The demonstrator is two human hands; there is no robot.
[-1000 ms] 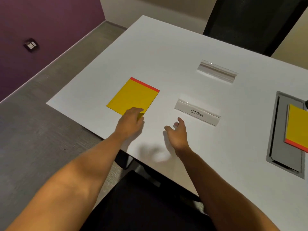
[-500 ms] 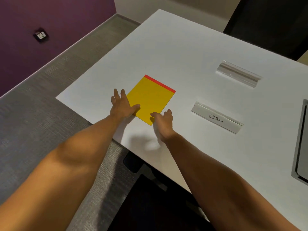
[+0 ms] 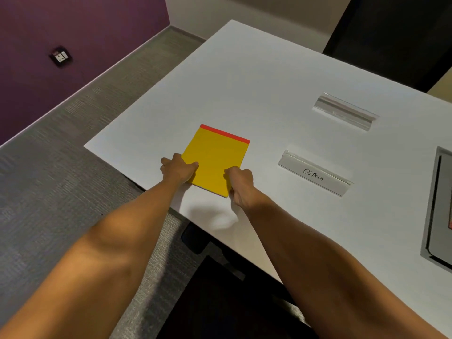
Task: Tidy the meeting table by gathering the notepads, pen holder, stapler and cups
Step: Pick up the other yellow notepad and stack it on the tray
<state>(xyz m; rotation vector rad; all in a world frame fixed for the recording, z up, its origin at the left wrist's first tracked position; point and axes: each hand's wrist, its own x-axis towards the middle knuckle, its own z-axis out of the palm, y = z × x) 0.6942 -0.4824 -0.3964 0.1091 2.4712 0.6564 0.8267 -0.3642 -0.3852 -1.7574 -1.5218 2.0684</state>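
At mid-frame, the left hand [image 3: 179, 168] and right hand [image 3: 241, 183] each pinch a near corner of the yellow notepad [image 3: 216, 159], probably to lift it level off the bench [image 3: 244, 81].
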